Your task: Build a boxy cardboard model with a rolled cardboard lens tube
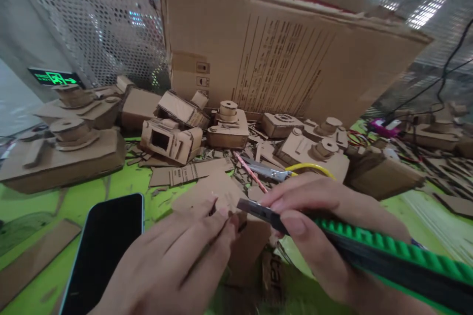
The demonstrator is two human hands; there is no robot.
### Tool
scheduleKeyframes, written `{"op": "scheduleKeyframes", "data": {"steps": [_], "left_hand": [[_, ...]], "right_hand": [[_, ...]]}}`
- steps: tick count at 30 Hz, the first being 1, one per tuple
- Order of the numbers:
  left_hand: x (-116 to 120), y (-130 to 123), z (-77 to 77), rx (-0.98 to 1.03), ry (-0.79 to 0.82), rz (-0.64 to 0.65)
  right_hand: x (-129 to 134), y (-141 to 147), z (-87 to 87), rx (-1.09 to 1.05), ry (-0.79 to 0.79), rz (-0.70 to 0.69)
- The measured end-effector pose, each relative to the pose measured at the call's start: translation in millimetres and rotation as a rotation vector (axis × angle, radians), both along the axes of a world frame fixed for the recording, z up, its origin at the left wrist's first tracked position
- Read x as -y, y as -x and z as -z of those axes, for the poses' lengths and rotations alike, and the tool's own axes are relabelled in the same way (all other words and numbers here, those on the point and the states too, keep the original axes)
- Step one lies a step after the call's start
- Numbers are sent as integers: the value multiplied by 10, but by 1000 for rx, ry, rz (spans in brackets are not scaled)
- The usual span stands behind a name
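My right hand (325,221) is closed round a green and black utility knife (384,251). Its short blade points left, just right of my left fingertips. My left hand (185,256) is closed on a piece of cardboard (207,192), its fingers bunched along the near side. How the fingertips meet the cardboard is partly hidden. Beyond my right hand lie scissors (273,172) with yellow handles, and a pink striped stick (251,173) crosses their blades. Left of my left hand, a phone (107,251) with a dark screen rests on the green table (155,206).
Cardboard camera models (66,152) stand in a row across the back and left. A large cardboard box (281,54) rises behind them. Cardboard scraps (192,171) litter the middle, and a cardboard strip (37,256) lies at the left. Clear sticks (436,226) lie at the right.
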State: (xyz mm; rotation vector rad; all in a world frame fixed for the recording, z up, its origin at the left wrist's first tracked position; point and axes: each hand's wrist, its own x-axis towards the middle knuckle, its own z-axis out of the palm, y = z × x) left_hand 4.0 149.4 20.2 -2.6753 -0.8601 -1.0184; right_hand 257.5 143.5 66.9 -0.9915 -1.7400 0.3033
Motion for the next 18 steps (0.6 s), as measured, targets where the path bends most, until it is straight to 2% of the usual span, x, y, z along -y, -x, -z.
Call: {"op": "scheduleKeyframes", "data": {"steps": [6, 13, 16, 18], "left_hand": [[78, 86, 150, -41, 19, -8], [55, 24, 36, -25, 43, 29], [53, 21, 55, 1, 94, 28], [55, 23, 102, 64, 188, 21]], "right_hand": [[-10, -12, 5, 118, 2, -8], [22, 12, 4, 131, -14, -8], [53, 72, 5, 135, -7, 26], [76, 126, -4, 124, 2, 66]]}}
